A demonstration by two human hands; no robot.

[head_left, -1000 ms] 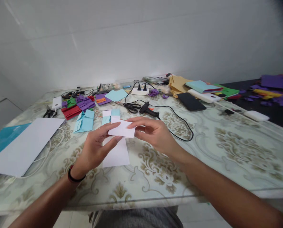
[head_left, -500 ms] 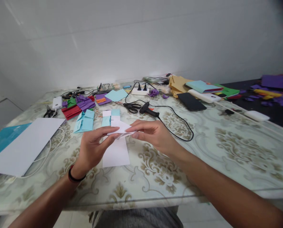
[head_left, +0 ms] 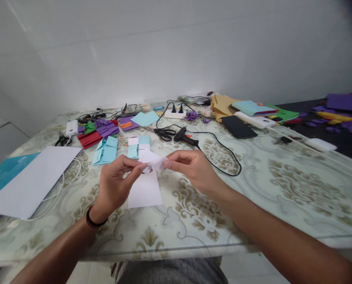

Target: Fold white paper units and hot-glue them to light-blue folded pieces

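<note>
Between my hands is a folded piece of white paper [head_left: 155,164], raised above the table. My left hand [head_left: 116,183] pinches its left end between thumb and forefinger. The right end is gripped the same way by my right hand [head_left: 190,167]. Below the hands a flat white sheet [head_left: 144,189] lies on the patterned tablecloth. Just beyond it sit white and light-blue folded papers [head_left: 138,146]. A folded light-blue paper piece [head_left: 105,150] rests to their left. The fingers hide part of the held paper's edges.
A black glue gun [head_left: 185,137] with a looping cord and black-handled scissors [head_left: 164,134] lie beyond my hands. A power strip [head_left: 175,113] stands near the wall. Large white card [head_left: 40,177] lies at the left; a black phone [head_left: 239,126] lies at the right, near stacked coloured paper [head_left: 252,107].
The folded paper has turned and narrowed between my fingers, its wide flap now tilted away. My left fingers have curled in more. Things on the table stay put.
</note>
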